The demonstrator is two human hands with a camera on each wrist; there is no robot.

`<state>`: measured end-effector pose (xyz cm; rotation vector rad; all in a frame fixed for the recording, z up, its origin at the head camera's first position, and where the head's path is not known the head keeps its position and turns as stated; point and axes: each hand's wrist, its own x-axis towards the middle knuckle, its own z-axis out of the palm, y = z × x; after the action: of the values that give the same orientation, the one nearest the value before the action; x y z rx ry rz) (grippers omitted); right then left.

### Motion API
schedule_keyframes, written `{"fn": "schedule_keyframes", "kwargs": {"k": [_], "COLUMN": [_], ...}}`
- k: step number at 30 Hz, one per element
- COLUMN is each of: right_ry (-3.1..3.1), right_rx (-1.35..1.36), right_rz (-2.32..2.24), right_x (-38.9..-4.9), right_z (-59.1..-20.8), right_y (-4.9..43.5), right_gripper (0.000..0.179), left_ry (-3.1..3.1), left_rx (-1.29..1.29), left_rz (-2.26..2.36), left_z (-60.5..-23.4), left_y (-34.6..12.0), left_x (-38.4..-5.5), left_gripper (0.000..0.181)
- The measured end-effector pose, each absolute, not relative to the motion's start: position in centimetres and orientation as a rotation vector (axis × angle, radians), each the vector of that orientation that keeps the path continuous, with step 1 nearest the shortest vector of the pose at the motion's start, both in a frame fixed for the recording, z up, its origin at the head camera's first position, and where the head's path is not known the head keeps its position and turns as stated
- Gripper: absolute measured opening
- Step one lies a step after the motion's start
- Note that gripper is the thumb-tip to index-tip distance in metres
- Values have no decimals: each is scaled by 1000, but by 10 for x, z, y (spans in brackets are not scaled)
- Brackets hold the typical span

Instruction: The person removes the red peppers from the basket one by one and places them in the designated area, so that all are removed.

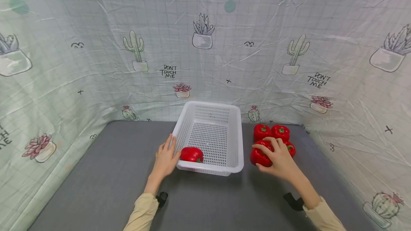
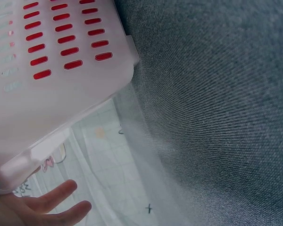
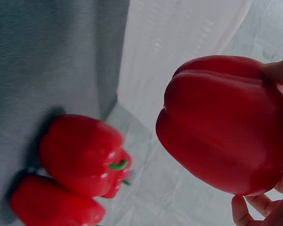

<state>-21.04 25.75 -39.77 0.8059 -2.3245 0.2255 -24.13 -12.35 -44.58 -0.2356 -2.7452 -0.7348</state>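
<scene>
A white perforated plastic basket sits mid-table, with one red bell pepper lying in its near left corner. My left hand rests on the basket's left rim near that corner; two of its fingers extend fairly straight past the rim in the left wrist view. To the right of the basket, my right hand grips another red bell pepper between thumb and fingers. The right wrist view shows this pepper raised off the table. Several more red bell peppers cluster just beyond the right hand, one partly hidden by it.
The grey table lies under everything. A pale cactus-print sheet hangs behind the table and along both sides. Black straps show at both wrists. The basket's near right corner stands a short way left of the held pepper.
</scene>
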Motion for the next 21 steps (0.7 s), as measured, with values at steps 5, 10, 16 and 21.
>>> {"fn": "schedule_keyframes", "kwargs": {"k": [5, 10, 16, 21], "right_ry": [-2373, -2433, -2478, -2485], "right_rx": [739, 714, 700, 697], "right_rz": [219, 225, 224, 195], "right_x": [-207, -206, -206, -206], "right_z": [-408, -416, -424, -427], "right_y": [269, 279, 289, 294], "right_gripper": [65, 64, 64, 64], "left_ry": [-2741, -2750, -2759, -2754], "left_rx": [-238, -226, -222, -230], "left_rz": [-740, -731, -736, -738], "left_z": [-445, -445, -444, -444], "left_y": [-123, -123, -123, -123], "left_x": [-242, -241, -241, -241], "left_gripper": [58, 59, 59, 59]}}
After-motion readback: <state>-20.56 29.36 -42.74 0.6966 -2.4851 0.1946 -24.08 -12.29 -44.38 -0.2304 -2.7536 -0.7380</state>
